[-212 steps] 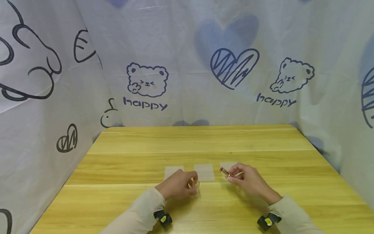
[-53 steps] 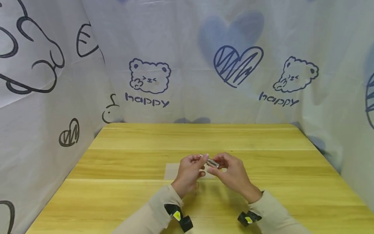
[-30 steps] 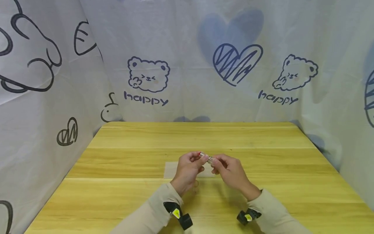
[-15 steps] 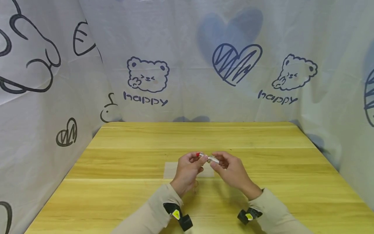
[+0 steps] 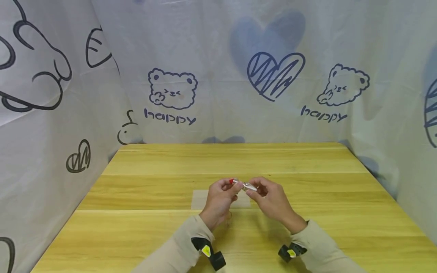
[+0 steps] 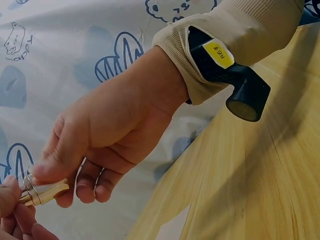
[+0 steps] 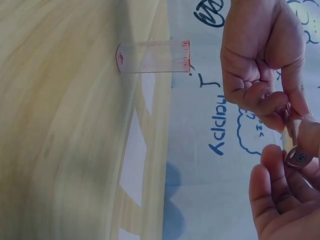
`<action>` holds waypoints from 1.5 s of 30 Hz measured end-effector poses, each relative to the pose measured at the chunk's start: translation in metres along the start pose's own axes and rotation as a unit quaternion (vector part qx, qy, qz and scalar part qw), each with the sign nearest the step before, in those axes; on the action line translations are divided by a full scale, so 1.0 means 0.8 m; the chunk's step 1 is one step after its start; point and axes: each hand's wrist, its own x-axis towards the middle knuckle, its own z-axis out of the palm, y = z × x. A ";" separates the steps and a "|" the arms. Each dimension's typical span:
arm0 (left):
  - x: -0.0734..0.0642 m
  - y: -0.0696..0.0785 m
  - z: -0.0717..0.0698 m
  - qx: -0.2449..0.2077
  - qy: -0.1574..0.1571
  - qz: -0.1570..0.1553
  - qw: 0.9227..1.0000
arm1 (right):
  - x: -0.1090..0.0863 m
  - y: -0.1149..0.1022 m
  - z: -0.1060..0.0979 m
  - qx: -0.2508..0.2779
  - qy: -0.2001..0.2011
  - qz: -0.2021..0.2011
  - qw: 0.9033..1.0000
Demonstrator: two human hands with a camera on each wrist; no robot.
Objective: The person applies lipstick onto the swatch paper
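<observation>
A small metallic lipstick (image 5: 250, 186) with a red tip is held between both hands above the table. My left hand (image 5: 218, 204) pinches its middle, and the red tip pokes out past the fingers on the left. My right hand (image 5: 273, 203) grips the wider base with thumb and fingertips. In the left wrist view the lipstick's gold base (image 6: 50, 192) runs between the two hands. The right wrist view shows the round base end (image 7: 299, 158) with a label. A clear cap (image 7: 155, 57) with red smears stands upright on the table, mostly hidden by my left wrist in the head view.
Pale square patches lie on the wooden table (image 5: 143, 189): one patch (image 5: 200, 199) left of the hands, another (image 5: 244, 201) beneath them. White printed curtains (image 5: 222, 106) hang behind the table and at both sides.
Earlier, the hands were apart, the left holding the clear cap and the right the lipstick. Both now hold the lipstick; its red tip has come into view. The right hand's grip on the base has shifted.
</observation>
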 end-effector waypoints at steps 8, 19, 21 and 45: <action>-0.002 0.002 0.000 0.002 -0.015 0.009 1.000 | 0.000 0.004 -0.004 0.032 -0.032 0.001 0.999; 0.000 0.002 0.001 0.002 -0.008 0.016 1.000 | 0.002 0.001 -0.001 -0.007 0.016 -0.045 0.999; -0.001 0.001 0.000 0.003 -0.007 0.013 1.000 | 0.002 0.001 0.000 -0.005 0.022 -0.053 0.998; 0.001 0.000 -0.001 0.004 -0.018 0.012 1.000 | 0.002 0.000 -0.004 -0.008 0.006 -0.041 0.999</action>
